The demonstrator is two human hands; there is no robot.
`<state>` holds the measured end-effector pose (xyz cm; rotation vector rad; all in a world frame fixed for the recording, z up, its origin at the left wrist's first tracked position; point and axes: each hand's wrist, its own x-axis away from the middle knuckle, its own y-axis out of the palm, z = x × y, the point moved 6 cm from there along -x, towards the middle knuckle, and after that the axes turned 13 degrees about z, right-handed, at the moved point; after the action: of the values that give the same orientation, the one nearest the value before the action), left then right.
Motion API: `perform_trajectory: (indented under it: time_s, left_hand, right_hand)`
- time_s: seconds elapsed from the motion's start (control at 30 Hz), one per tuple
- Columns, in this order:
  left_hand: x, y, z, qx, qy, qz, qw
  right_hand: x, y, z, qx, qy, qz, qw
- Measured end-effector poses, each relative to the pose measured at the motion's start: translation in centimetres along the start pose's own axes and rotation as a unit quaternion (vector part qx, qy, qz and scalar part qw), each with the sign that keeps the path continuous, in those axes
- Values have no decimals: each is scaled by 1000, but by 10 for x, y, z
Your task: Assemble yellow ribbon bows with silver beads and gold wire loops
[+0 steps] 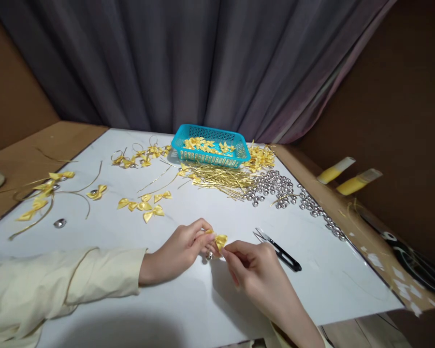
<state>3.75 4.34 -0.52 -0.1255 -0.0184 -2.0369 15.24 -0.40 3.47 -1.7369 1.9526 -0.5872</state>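
Observation:
Near the front middle of the white board, a yellow ribbon bow (221, 240) is held between both hands. My left hand (190, 244) pinches its left side with thumb and fingers. The fingertips of my right hand (252, 263) close on its lower right edge. Just under my left fingers is a shiny silver bell-like piece (209, 255); whether it hangs from the bow or lies on the board, I cannot tell. Black thread snips (281, 250) lie to the right of my right hand, blades pointing away from me. Several loose yellow bows (154, 212) lie beyond my left hand.
A blue basket (210, 157) with yellow bows stands at the back, before gold cords (223, 180). Silver pieces (275, 186) spread along the right. Bows with cords (45, 195) lie left. Two yellow-filled tubes (358, 181) and large black scissors (409, 258) sit at the right edge.

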Motion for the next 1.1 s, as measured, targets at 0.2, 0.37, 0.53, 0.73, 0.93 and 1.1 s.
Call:
perform_trajectory:
  time_s: [0.2,0.37,0.53,0.73,0.93,1.1]
  left_hand:
    - [2,0,-1,21,-11,19,1000]
    - [2,0,1,2,8,25,1000]
    - [3,0,3,-10,28,28,999]
    - [3,-4,6,-37,40,45,998]
    - [8,-2,11,-101,112,40,988]
    - [10,-8,29,-197,290,79,933]
  right_hand:
    - [0,3,2,-3,-14,38,999]
    - [0,5,-1,-14,-19,46,999]
    - [-1,4,-2,-20,-24,66,997]
    - [-1,5,-1,-13,-38,86,996]
    - [0,4,-2,1,-66,111,992]
    - [0,7,4,-34,-26,86,995]
